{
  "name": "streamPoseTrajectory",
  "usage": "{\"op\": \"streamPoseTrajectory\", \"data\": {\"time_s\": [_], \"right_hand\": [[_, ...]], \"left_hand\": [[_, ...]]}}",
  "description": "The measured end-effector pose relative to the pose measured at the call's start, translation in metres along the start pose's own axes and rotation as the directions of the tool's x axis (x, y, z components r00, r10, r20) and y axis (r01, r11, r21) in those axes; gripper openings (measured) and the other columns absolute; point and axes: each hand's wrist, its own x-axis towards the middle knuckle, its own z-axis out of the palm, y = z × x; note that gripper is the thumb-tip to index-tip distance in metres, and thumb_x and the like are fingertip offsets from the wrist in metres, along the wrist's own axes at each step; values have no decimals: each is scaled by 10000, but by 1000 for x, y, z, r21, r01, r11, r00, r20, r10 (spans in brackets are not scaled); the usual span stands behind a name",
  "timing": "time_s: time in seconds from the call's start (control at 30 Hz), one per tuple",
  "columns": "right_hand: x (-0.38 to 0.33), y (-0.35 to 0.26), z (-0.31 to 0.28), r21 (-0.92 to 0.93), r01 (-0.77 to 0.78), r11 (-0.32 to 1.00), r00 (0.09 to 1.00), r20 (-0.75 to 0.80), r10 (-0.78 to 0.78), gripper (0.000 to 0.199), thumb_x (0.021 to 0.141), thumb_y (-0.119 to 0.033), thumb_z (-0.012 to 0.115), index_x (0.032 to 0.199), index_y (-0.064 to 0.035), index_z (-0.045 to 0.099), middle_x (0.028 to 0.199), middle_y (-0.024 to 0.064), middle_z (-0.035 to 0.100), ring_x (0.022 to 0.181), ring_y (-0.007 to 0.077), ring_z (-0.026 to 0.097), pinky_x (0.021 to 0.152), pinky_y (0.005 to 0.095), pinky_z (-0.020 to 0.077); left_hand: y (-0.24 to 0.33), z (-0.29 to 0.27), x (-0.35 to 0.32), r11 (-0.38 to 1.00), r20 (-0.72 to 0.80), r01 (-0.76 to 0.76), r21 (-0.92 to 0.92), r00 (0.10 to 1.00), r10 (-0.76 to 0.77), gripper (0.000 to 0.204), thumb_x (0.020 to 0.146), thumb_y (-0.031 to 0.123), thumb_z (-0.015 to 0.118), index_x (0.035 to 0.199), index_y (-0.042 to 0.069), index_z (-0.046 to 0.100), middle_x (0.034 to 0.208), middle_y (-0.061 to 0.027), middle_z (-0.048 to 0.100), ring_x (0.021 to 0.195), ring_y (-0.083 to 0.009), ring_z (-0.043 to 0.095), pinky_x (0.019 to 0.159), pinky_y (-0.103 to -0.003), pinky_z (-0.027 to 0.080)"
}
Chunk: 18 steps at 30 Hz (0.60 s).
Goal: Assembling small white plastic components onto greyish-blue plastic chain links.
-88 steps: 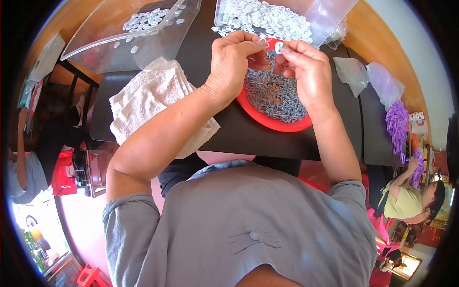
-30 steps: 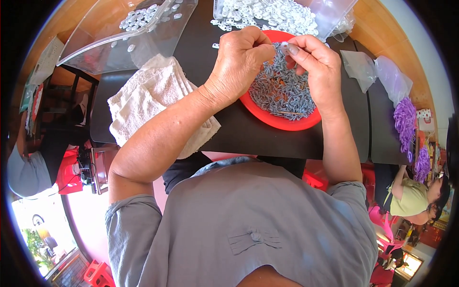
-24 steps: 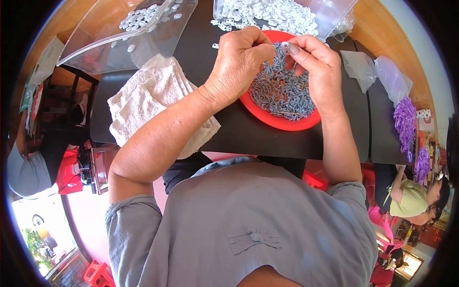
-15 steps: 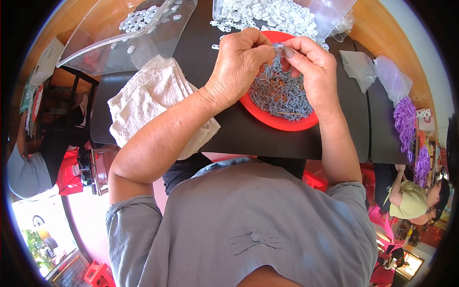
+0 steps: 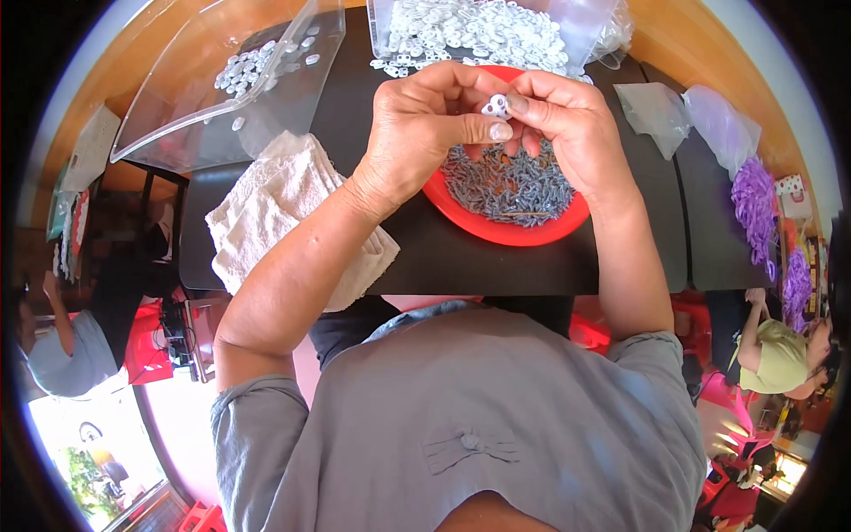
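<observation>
My left hand point(image 5: 412, 129) pinches a small white plastic piece with round holes point(image 5: 498, 106) between thumb and fingers. From the other side, my right hand point(image 5: 572, 124) closes its thumb and fingers on the same piece. Whether a screw is also in the right fingers is hidden. Both hands are above a red basin point(image 5: 525, 234) filled with small grey screws point(image 5: 514, 188). Beyond the hands, a clear plastic bin point(image 5: 377, 31) holds a heap of similar white pieces point(image 5: 479, 34), and some lie loose beside it.
At the left, a tilted clear bin point(image 5: 146, 146) holds several white pieces point(image 5: 244, 73). A folded whitish towel point(image 5: 275, 199) lies on the dark table point(image 5: 443, 270) under my left forearm. Plastic bags point(image 5: 722, 133) and purple strands point(image 5: 752, 208) are at the right. People appear at both sides.
My hands have come slightly lower and nearer to me. The left hand's grip has turned, so the white piece's holes now show between the thumbs. The whole view has shifted a little.
</observation>
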Motion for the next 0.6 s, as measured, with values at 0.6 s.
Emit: {"op": "streamPoseTrajectory", "data": {"time_s": [0.6], "right_hand": [[-6, -1, 8, 287, -106, 952, 993, 80, 87, 241, 950, -189, 585, 974, 45, 635, 713, 46, 596, 541, 111, 569, 450, 187, 382]], "left_hand": [[9, 3, -9, 983, 83, -168, 79, 983, 161, 189, 808, -83, 693, 971, -71, 597, 834, -124, 658, 725, -210, 694, 651, -304, 599]]}}
